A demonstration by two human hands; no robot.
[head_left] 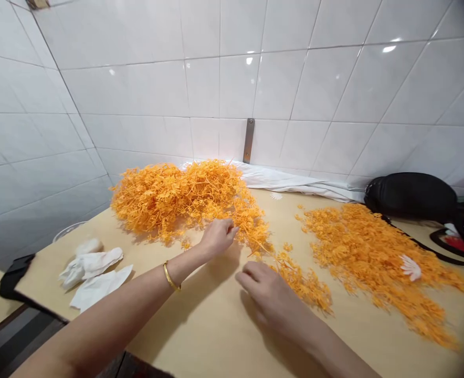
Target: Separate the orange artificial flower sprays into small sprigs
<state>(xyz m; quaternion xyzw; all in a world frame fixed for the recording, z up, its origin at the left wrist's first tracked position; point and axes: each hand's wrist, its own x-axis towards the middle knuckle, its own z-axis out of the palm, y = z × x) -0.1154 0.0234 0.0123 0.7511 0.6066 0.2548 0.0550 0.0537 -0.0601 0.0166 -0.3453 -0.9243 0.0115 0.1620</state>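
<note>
My left hand (218,237), with a gold bangle at the wrist, is closed in a pinch at the front edge of a tall heap of orange plastic-looking flower sprigs (177,194). Whatever lies between its fingertips is too small to make out. Lower and to the right, my right hand (264,286) hovers over the table with curled fingers; their grip is hidden from view. Just beyond it lies a small strip of loose orange sprigs (305,286). A wide, flatter spread of orange pieces (366,247) covers the right side, with a white petalled piece (411,268) on top.
Crumpled white tissues (102,286) lie on the left of the pale tabletop (200,320). A black bag (413,195) with a strap stands at the back right. White cloth (291,179) runs along the tiled wall, below a metal bracket (249,140).
</note>
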